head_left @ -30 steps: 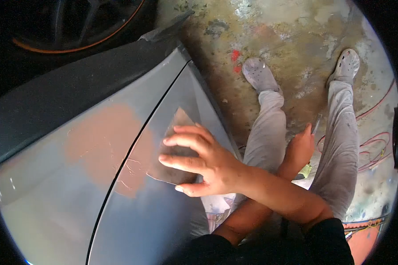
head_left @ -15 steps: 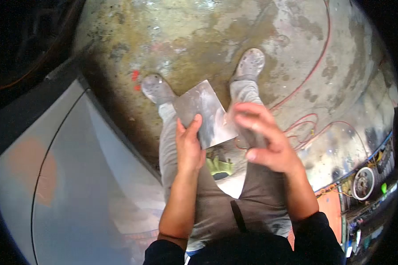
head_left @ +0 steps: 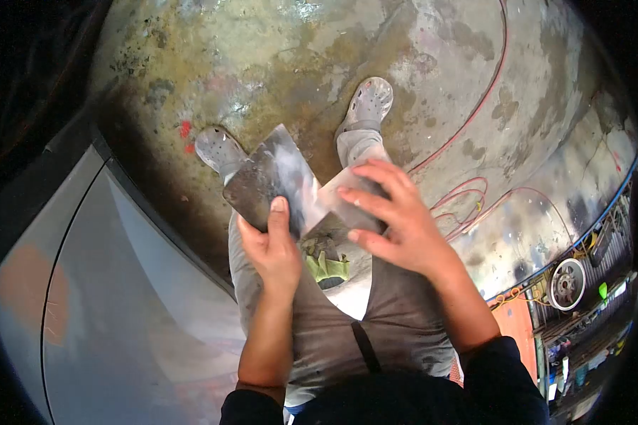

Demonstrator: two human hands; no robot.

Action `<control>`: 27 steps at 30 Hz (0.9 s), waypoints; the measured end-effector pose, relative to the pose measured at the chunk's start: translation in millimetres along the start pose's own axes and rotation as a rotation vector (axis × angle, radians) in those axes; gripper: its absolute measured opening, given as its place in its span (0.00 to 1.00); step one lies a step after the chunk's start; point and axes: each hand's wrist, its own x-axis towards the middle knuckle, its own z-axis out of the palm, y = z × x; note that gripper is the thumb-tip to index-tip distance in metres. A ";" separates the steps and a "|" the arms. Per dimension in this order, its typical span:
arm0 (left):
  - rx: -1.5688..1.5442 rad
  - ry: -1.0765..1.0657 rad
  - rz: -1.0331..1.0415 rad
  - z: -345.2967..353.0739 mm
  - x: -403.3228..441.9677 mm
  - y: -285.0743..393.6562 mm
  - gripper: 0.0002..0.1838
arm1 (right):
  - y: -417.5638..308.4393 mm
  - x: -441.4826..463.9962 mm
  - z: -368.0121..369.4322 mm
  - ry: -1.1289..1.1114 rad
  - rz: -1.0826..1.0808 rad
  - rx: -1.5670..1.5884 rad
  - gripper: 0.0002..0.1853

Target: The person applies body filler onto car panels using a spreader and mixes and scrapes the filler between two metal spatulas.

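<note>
A worn grey sheet (head_left: 280,173) is gripped at its lower edge by my left hand (head_left: 271,248), with the thumb on top. To its right, my right hand (head_left: 400,219) has its fingers over a paler sheet (head_left: 340,195) and its thumb by the lower edge. The two sheets meet or overlap between my hands, above my lap; whether they are joined I cannot tell. At the left lies a grey car body panel (head_left: 120,283) with a pinkish-brown patch (head_left: 32,287) across its dark seam. Neither hand touches the panel.
My shoes stand on a stained concrete floor (head_left: 290,64). A red hose (head_left: 493,81) runs and coils at the right. Behind the sheets is a yellow-green object (head_left: 326,268). At the lower right are a round white-rimmed item (head_left: 567,284) and cluttered shelving (head_left: 581,354).
My right hand and a sheet have left the panel, and my arms have uncrossed. My left hand has come up holding a sheet. The view has shifted right, away from the panel.
</note>
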 end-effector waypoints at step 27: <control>0.742 -0.377 -0.244 -60.2 36.7 -66.4 0.25 | -241.1 135.1 203.9 0.171 -0.532 0.958 0.37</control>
